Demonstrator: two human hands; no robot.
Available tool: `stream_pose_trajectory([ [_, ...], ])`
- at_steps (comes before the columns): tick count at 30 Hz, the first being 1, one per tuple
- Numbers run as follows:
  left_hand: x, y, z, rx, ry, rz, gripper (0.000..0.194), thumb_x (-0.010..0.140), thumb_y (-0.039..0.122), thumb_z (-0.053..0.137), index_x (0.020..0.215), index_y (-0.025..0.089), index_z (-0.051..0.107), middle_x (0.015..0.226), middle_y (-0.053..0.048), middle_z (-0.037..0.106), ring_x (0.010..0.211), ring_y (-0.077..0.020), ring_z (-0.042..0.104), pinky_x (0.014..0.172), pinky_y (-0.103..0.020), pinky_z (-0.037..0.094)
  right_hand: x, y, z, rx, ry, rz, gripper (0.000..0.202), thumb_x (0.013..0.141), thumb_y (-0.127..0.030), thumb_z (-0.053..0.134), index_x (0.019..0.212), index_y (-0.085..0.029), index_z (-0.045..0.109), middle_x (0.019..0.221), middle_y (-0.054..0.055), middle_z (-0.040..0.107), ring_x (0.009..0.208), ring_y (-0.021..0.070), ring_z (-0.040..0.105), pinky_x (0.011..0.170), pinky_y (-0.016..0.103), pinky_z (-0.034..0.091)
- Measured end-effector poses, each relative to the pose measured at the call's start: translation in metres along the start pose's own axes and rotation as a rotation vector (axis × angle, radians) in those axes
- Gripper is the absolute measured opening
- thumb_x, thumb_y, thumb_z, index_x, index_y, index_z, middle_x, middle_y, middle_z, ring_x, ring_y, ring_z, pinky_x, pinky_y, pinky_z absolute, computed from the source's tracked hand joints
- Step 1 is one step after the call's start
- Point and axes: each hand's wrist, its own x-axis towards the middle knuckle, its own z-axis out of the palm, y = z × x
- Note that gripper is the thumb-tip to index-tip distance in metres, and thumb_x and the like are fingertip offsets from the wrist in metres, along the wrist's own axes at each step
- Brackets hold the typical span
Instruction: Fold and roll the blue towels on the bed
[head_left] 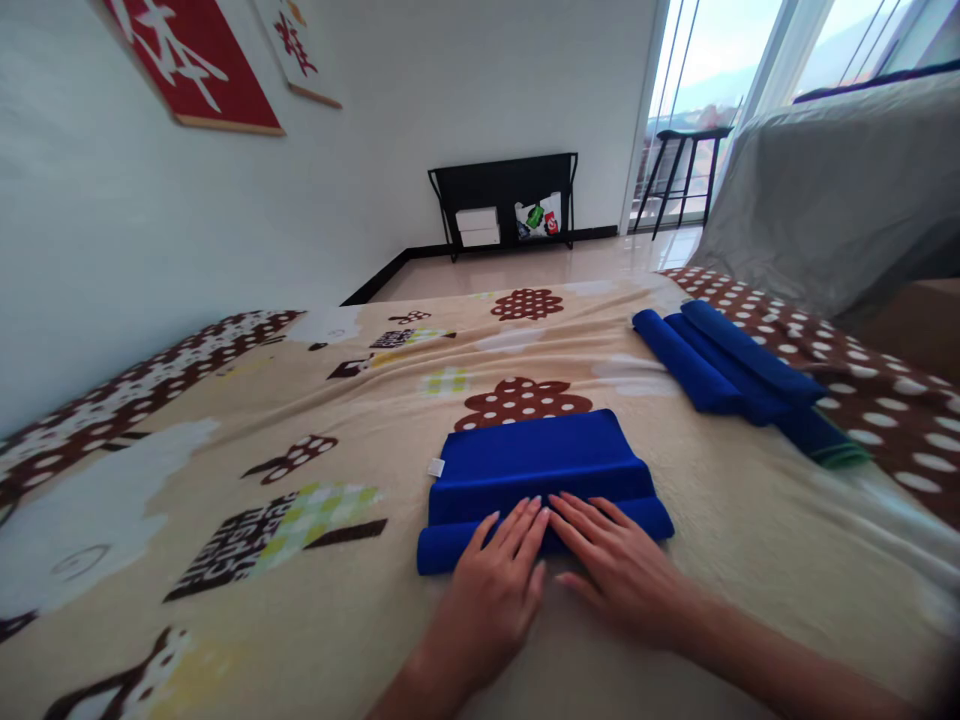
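Observation:
A blue cloth (536, 452) with a small white tag (436, 467) at its left edge lies on a patterned blanket (360, 640). Its near edge is rolled or folded over toward the far side. My left hand (499, 575) rests on the near roll with fingers stretched out, left of the middle. Beside it my right hand (619, 560) lies on the same roll, fingers spread and pointing forward. The fingertips of both hands almost meet. What lies beneath the palms is hidden.
Several rolled or folded blue cloths (731, 360) lie at the right, with a green-edged one (825, 435) below them. Past the bed stand a black shelf (502, 185) with white boxes (478, 227), a dark stool (686, 165) and a grey-covered piece of furniture (847, 190).

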Motion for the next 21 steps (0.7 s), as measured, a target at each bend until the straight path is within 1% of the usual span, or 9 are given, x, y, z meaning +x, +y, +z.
stream_pose_trajectory([
  [2,0.002,-0.008,0.005,-0.053,-0.059,-0.045,0.055,0.100,0.039,0.039,0.151,0.024,0.026,0.155,-0.003,0.036,0.141,-0.0171,0.037,0.108,-0.037,0.038,0.004,0.005,0.002,0.039,-0.040,0.042,0.063,0.098,-0.056,0.037,0.150,-0.020,0.034,0.153,0.008,0.037,0.139,0.0257,0.038,0.108,0.050,0.039],
  [5,-0.026,-0.049,0.015,-0.073,-0.050,-0.216,0.049,0.100,0.040,0.037,0.148,0.028,0.034,0.150,-0.003,0.044,0.137,-0.0189,0.043,0.108,-0.041,0.040,-0.019,0.043,0.002,0.048,-0.012,0.182,0.061,0.098,-0.055,0.038,0.150,-0.023,0.034,0.152,0.007,0.038,0.140,0.0246,0.038,0.112,0.051,0.034],
  [8,-0.057,-0.086,0.015,-0.182,0.008,-0.298,0.041,0.100,0.034,0.036,0.139,0.028,0.047,0.142,-0.003,0.055,0.131,-0.0191,0.050,0.107,-0.042,0.040,-0.046,0.082,-0.003,0.116,0.028,0.230,0.051,0.099,-0.048,0.040,0.146,-0.026,0.042,0.149,0.005,0.045,0.138,0.0223,0.040,0.113,0.049,0.032],
  [10,-0.058,-0.101,0.010,-0.295,0.113,-0.380,0.035,0.100,0.034,0.037,0.125,0.026,0.060,0.128,-0.003,0.066,0.119,-0.0191,0.058,0.103,-0.040,0.043,-0.047,0.099,-0.006,0.202,0.088,0.270,0.041,0.100,-0.044,0.039,0.133,-0.028,0.056,0.141,0.004,0.055,0.132,0.0219,0.047,0.109,0.047,0.036],
  [12,-0.042,-0.112,0.008,-0.356,0.239,-0.480,0.031,0.098,0.038,0.041,0.108,0.022,0.066,0.110,-0.005,0.071,0.105,-0.0206,0.063,0.097,-0.039,0.046,-0.031,0.110,-0.008,0.269,0.189,0.384,0.038,0.099,-0.043,0.039,0.119,-0.025,0.064,0.126,0.007,0.065,0.119,0.0223,0.058,0.103,0.043,0.042],
  [14,-0.015,-0.125,0.011,-0.358,0.311,-0.528,0.030,0.095,0.040,0.046,0.102,0.019,0.066,0.101,-0.007,0.069,0.096,-0.0217,0.063,0.091,-0.039,0.049,-0.003,0.120,-0.006,0.286,0.266,0.512,0.041,0.098,-0.046,0.039,0.114,-0.021,0.066,0.109,0.009,0.070,0.100,0.0220,0.065,0.090,0.038,0.048],
  [16,0.014,-0.140,0.019,-0.352,0.309,-0.513,0.028,0.092,0.037,0.049,0.107,0.018,0.064,0.104,-0.008,0.068,0.096,-0.0217,0.063,0.091,-0.039,0.049,0.027,0.130,-0.001,0.273,0.265,0.582,0.043,0.097,-0.048,0.039,0.108,-0.019,0.068,0.093,0.008,0.072,0.084,0.0210,0.067,0.076,0.033,0.049],
  [18,0.038,-0.155,0.030,-0.349,0.290,-0.484,0.026,0.089,0.034,0.054,0.107,0.019,0.065,0.104,-0.008,0.068,0.097,-0.0219,0.062,0.092,-0.038,0.049,0.052,0.139,0.004,0.243,0.240,0.610,0.040,0.095,-0.048,0.043,0.099,-0.019,0.069,0.082,0.007,0.072,0.075,0.0208,0.067,0.067,0.031,0.047],
  [21,0.055,-0.168,0.040,-0.341,0.260,-0.447,0.017,0.086,0.030,0.057,0.091,0.019,0.069,0.094,-0.007,0.069,0.094,-0.0225,0.062,0.089,-0.038,0.048,0.073,0.149,0.010,0.181,0.219,0.634,0.029,0.091,-0.042,0.051,0.091,-0.019,0.068,0.078,0.007,0.071,0.073,0.0212,0.066,0.063,0.029,0.041],
])
